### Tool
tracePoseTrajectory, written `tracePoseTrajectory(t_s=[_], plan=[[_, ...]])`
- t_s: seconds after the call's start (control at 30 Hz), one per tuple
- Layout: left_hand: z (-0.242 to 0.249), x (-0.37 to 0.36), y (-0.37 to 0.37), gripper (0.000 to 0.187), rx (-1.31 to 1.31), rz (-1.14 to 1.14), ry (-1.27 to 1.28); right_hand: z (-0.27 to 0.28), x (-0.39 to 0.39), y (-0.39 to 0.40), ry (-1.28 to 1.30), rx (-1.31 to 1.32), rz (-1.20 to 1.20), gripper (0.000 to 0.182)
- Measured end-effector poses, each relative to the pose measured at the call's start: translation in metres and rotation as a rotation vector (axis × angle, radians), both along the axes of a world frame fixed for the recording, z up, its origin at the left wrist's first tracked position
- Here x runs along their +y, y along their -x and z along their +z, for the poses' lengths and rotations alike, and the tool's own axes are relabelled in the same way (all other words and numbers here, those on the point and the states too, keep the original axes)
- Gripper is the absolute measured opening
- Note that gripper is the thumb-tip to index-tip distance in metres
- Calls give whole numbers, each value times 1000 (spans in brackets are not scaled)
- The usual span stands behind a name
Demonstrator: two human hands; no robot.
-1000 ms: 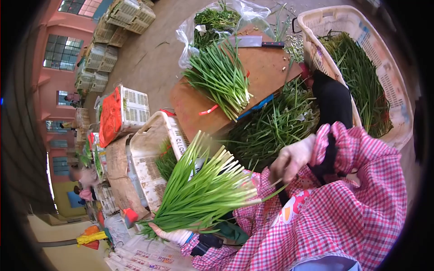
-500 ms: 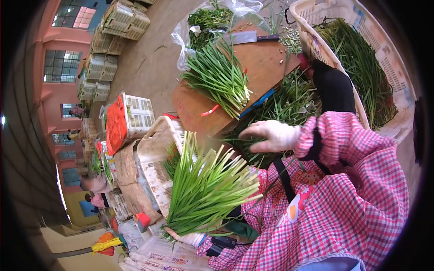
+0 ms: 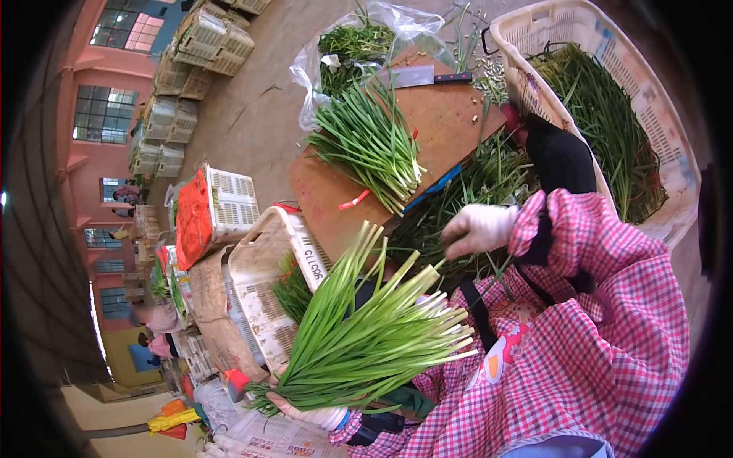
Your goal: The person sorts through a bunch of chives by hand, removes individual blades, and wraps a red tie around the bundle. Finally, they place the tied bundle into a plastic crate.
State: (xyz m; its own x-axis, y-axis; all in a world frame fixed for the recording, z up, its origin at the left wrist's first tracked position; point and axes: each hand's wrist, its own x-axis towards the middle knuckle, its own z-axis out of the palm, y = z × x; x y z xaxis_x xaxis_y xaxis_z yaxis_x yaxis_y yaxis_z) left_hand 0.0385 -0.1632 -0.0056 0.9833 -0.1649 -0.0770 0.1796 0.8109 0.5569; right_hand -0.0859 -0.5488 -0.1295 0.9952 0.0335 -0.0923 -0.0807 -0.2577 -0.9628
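My left hand (image 3: 317, 414), in a pale glove, is closed around the leafy end of a loose bunch of garlic chives (image 3: 366, 336). Their pale cut ends fan out toward my lap. My right hand (image 3: 479, 230), also gloved, hovers just beyond those ends with its fingers curled toward the thumb. One stalk tip comes close to the thumb; whether it is pinched cannot be made out. A second bunch of garlic chives (image 3: 366, 141), with red ties near it, lies on a brown board (image 3: 321, 206). A cleaver (image 3: 424, 76) rests at the board's far side.
A white crate (image 3: 588, 15) of greens stands beside my leg. Loose leaves (image 3: 466, 191) are heaped under the board's edge. A plastic bag (image 3: 305, 91) of trimmings sits past the board. Another crate (image 3: 252, 267) adjoins the held bunch. Stacked crates (image 3: 183, 114) and people appear farther off.
The held bunch has moved toward my right hand and slightly down in view, its stalks spreading wider. My right hand has drawn back toward my body, its fingers more curled.
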Motion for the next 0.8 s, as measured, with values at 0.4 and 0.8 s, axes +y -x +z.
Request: tracePoseTrajectory(t_s=[0.4,0.8], plan=[[1,-8,6,16,14,22,-17,14,27,-28,330,-472,-24,43],[7,-34,19,26,-123,-99,-34,-34,79,-47,-899,114,243,27]])
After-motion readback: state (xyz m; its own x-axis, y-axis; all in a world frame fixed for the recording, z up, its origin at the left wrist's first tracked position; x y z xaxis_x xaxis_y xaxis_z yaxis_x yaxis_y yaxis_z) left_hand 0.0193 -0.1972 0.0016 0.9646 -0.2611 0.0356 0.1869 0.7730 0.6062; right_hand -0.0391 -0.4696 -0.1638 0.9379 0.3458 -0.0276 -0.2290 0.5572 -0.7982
